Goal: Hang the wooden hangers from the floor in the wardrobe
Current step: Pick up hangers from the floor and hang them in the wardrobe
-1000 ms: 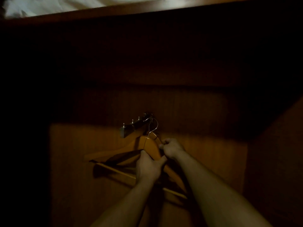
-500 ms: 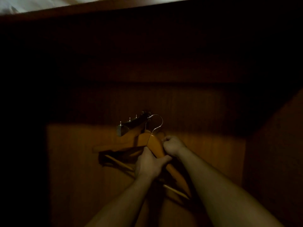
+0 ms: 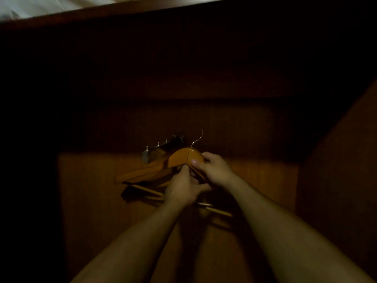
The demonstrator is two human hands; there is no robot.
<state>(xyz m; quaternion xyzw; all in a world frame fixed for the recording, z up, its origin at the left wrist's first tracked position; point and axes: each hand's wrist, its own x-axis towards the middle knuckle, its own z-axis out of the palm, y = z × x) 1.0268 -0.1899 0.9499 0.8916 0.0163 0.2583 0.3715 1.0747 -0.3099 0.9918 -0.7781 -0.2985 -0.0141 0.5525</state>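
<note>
In dim light, a wooden hanger (image 3: 177, 159) is held at the centre of the view, in front of the back panel (image 3: 91, 211) of the wardrobe. Its neck is pinched by the right hand (image 3: 216, 170): the thumb is laid on the front of the wood and the fingers are curled behind it. The left hand (image 3: 183, 187), just at 7 o'clock of the right, is closed around the wood below the neck. The metal hook (image 3: 199, 133) is pointed up toward 12 o'clock, just beside the far end of a pegged rail (image 3: 161, 149); whether the two touch cannot be told. Pale crossbars (image 3: 148, 189) are seen at 8 o'clock of the left hand, so more than one hanger may be gripped; the count cannot be told. White fabric (image 3: 30, 7) is visible at the frame's 11 o'clock corner.
</note>
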